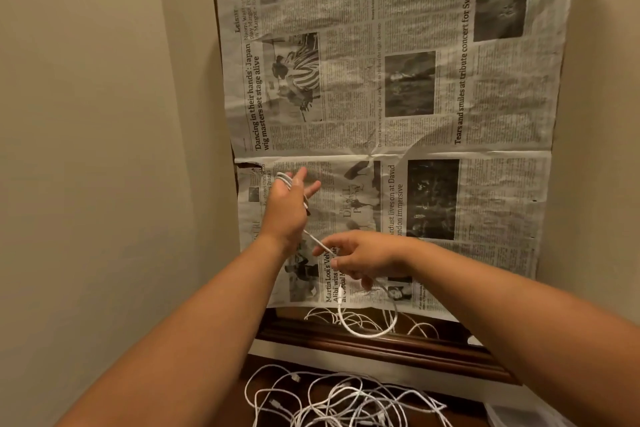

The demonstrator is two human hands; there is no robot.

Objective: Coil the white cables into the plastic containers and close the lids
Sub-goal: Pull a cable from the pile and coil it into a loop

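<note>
As R hand (363, 258) pinches cable (367, 334), L hand (285, 208) straight-fingered, cable-wrapped, container (516, 413) contents unclear.

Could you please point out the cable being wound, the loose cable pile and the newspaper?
wound cable (283, 179), head view, its coiled loops.
loose cable pile (341, 395), head view, the tangle's middle.
newspaper (346, 135), head view, text near its centre.

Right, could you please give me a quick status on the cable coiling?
Left hand raised, white cable wound round its fingers. Right hand pinches the same cable lower down. Tangle of loose cables below, apart from both hands.
</note>
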